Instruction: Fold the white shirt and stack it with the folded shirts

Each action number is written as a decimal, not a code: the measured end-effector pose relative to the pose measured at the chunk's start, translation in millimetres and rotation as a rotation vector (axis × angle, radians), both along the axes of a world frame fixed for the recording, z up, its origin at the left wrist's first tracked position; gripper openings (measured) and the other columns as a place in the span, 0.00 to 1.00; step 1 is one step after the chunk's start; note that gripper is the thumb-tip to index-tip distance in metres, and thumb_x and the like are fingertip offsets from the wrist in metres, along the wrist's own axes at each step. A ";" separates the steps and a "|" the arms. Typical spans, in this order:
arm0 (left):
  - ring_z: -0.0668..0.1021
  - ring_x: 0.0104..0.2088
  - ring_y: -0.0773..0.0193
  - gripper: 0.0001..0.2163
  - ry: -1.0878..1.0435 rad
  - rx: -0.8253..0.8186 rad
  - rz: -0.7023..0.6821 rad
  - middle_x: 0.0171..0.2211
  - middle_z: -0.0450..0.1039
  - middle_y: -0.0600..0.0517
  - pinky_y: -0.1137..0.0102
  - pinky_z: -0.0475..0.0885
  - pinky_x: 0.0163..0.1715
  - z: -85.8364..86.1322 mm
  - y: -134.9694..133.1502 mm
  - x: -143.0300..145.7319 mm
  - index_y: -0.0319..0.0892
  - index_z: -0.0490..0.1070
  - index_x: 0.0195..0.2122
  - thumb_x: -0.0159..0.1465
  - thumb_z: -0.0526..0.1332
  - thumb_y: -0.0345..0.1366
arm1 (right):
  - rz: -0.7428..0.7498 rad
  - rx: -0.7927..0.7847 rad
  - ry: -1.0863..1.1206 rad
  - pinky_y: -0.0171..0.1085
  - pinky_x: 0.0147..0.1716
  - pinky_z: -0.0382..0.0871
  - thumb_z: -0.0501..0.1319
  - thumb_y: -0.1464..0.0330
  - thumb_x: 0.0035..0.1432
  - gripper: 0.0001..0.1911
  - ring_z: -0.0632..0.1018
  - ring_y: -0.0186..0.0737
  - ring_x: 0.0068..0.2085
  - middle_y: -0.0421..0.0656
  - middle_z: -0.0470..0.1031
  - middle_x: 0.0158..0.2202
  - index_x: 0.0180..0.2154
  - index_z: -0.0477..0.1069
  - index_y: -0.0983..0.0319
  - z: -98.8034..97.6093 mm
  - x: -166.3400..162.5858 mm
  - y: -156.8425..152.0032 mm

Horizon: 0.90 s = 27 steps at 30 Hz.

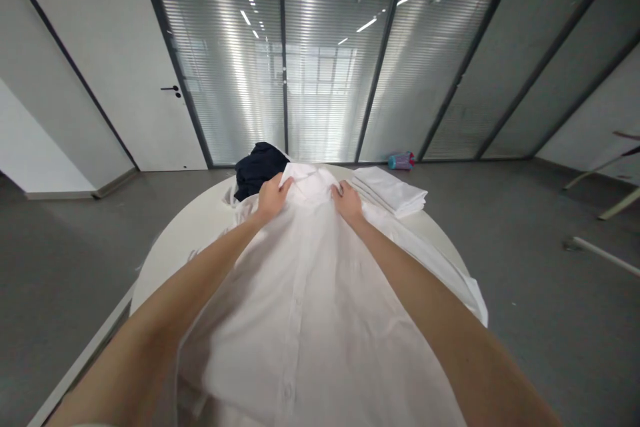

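A white button-up shirt lies front side up, its collar at the far end and its body running down toward me past the near table edge. My left hand pinches the shirt beside the left of the collar. On the collar's other side, my right hand grips the fabric with bent fingers. One sleeve trails over the table's right edge. Just beyond my left hand sits a crumpled dark navy cloth. A folded white garment rests to the right of my right hand.
The round white table carries all the cloth. On the grey floor beyond it lies a blue and red cylindrical object near the glass partition. Chair legs stand at far right. A door with a black handle is at left.
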<state>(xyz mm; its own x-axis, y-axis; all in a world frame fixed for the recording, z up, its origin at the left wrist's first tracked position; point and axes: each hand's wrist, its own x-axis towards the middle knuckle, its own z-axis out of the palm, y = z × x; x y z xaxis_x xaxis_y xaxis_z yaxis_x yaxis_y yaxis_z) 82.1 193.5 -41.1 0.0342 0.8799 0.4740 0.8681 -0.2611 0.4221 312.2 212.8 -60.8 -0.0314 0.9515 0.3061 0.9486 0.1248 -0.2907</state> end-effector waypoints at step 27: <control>0.80 0.32 0.55 0.22 -0.008 -0.350 0.070 0.35 0.77 0.48 0.63 0.74 0.36 -28.5 -302.9 -160.9 0.45 0.76 0.52 0.58 0.59 0.48 | 0.299 -0.285 -0.324 0.55 0.67 0.47 0.41 0.46 0.70 0.36 0.50 0.61 0.72 0.48 0.46 0.74 0.71 0.51 0.54 -37.0 59.6 -165.7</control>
